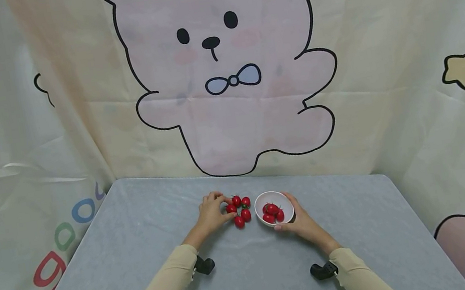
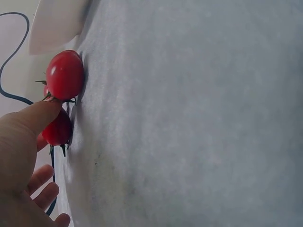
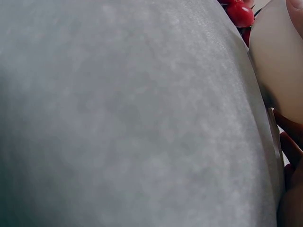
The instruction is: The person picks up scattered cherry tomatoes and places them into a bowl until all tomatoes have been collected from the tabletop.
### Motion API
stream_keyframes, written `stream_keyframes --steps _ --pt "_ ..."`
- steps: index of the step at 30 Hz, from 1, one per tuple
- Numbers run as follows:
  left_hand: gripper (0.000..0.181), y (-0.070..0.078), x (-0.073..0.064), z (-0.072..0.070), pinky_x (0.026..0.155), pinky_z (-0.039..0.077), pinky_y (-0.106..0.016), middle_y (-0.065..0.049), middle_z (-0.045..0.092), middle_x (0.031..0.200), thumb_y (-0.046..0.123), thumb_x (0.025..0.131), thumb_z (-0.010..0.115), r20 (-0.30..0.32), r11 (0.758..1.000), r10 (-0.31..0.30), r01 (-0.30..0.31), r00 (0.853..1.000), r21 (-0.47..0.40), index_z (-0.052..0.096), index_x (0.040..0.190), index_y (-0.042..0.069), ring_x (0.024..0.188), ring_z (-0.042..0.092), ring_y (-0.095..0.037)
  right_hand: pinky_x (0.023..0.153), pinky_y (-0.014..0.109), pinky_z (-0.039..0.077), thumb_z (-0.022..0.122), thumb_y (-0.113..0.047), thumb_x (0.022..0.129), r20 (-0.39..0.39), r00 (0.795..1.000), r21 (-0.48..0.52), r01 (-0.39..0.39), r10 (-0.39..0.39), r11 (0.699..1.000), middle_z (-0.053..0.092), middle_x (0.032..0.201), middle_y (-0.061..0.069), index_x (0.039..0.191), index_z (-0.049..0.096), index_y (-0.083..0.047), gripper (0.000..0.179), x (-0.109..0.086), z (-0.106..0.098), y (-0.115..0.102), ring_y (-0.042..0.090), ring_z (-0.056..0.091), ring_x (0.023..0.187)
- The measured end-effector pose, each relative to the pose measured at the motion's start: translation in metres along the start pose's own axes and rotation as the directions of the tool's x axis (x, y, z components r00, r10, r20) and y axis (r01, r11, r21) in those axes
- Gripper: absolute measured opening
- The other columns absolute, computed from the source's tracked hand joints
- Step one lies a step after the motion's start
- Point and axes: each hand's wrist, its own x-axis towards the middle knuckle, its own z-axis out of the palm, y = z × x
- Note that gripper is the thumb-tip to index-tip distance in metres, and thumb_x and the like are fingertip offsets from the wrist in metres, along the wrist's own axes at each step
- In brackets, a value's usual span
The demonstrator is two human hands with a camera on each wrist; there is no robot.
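Note:
My left hand (image 1: 213, 213) reaches to the left edge of a loose cluster of red cherry tomatoes (image 1: 245, 215) on the table. Its thumb and index finger pinch a cherry tomato (image 2: 57, 127) at that edge, while the other fingers curl loosely. A second tomato (image 2: 65, 75) lies just past the thumb tip in the left wrist view. My right hand (image 1: 303, 222) grips a small white bowl (image 1: 287, 203) from its right side, thumb at the near side and fingers round the far side. Several tomatoes (image 1: 272, 208) with green stems lie in the bowl.
A grey cloth covers the table (image 1: 253, 278). Behind it hangs a pale curtain (image 1: 384, 65) with a cartoon bear (image 1: 234, 129). The bowl stands directly right of the loose tomatoes. Black wrist cameras (image 1: 324, 270) sit on both sleeves.

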Motion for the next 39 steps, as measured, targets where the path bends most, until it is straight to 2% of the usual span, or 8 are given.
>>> stream_keyframes --steps 3,8,12,19,21,23,30,39 --pt "0.034 -0.001 0.0 0.001 0.101 0.036 -0.061 -0.013 0.054 0.131 0.033 0.08 0.082 0.001 1.0 -0.007 0.007 1.0 0.013 0.07 0.107 0.017 0.122 0.045 -0.035 0.115 0.06 0.027 0.087 -0.014 0.072 0.015 1.0 -0.011 -0.009 0.009 1.0 0.036 0.154 0.023 0.155 0.02 -0.004 0.107 -0.005 -0.002 -0.014 0.041 0.037 0.141" --pt "0.035 0.0 -0.001 0.002 0.102 0.037 -0.059 -0.012 0.054 0.131 0.034 0.081 0.082 0.0 0.999 -0.012 0.011 1.0 0.036 0.07 0.109 0.018 0.122 0.046 -0.034 0.116 0.06 0.026 0.086 -0.015 0.073 0.022 0.999 -0.009 -0.028 0.028 1.0 0.035 0.155 0.023 0.156 0.019 -0.005 0.107 -0.008 -0.002 -0.02 0.041 0.036 0.143" --pt "0.034 0.002 -0.002 0.0 0.1 0.038 -0.058 -0.012 0.055 0.131 0.034 0.079 0.083 -0.017 0.998 0.005 -0.004 1.0 0.067 0.07 0.106 0.018 0.122 0.046 -0.034 0.115 0.061 0.027 0.087 -0.016 0.073 0.026 0.999 -0.015 -0.02 0.02 1.0 0.034 0.156 0.023 0.156 0.019 -0.005 0.108 -0.006 -0.003 -0.014 0.042 0.036 0.143" --pt "0.034 0.004 -0.007 -0.006 0.1 0.037 -0.058 -0.012 0.055 0.131 0.033 0.075 0.086 -0.025 0.988 0.048 -0.044 0.999 0.149 0.069 0.101 0.019 0.121 0.047 -0.035 0.115 0.063 0.025 0.089 -0.019 0.071 -0.005 1.0 -0.032 -0.015 0.015 0.999 0.034 0.157 0.018 0.157 0.019 -0.016 0.11 0.007 0.001 0.02 0.039 0.035 0.144" --pt "0.034 0.003 -0.009 -0.005 0.099 0.037 -0.059 -0.012 0.055 0.131 0.035 0.075 0.086 -0.024 0.986 0.055 -0.05 0.998 0.16 0.069 0.1 0.02 0.12 0.047 -0.035 0.116 0.062 0.026 0.09 -0.023 0.071 -0.004 1.0 -0.045 -0.018 0.018 0.999 0.034 0.157 0.015 0.156 0.019 -0.018 0.111 0.008 0.001 0.023 0.037 0.035 0.144" --pt "0.033 0.001 -0.01 -0.004 0.099 0.037 -0.059 -0.012 0.055 0.131 0.035 0.076 0.086 -0.017 0.987 0.053 -0.049 0.998 0.156 0.069 0.101 0.021 0.12 0.047 -0.034 0.117 0.061 0.025 0.09 -0.026 0.07 -0.004 1.0 -0.041 -0.025 0.025 0.999 0.034 0.157 0.014 0.156 0.019 -0.021 0.111 0.008 0.001 0.024 0.035 0.034 0.145" --pt "0.034 -0.002 -0.011 -0.002 0.1 0.036 -0.06 -0.014 0.054 0.131 0.036 0.078 0.083 0.0 0.99 0.039 -0.039 0.999 0.138 0.07 0.106 0.022 0.118 0.047 -0.034 0.116 0.061 0.026 0.089 -0.021 0.072 0.0 1.0 -0.039 -0.002 0.002 0.999 0.033 0.157 0.017 0.157 0.018 -0.016 0.11 0.007 0.002 0.021 0.038 0.035 0.144" --pt "0.034 0.0 -0.011 -0.001 0.098 0.038 -0.06 -0.015 0.055 0.129 0.035 0.079 0.083 0.015 0.987 0.051 -0.053 0.999 0.154 0.07 0.107 0.02 0.117 0.048 -0.035 0.117 0.06 0.025 0.09 -0.028 0.07 -0.004 1.0 -0.028 -0.017 0.017 0.999 0.035 0.157 0.012 0.155 0.019 -0.023 0.111 0.009 0.003 0.027 0.034 0.035 0.145"
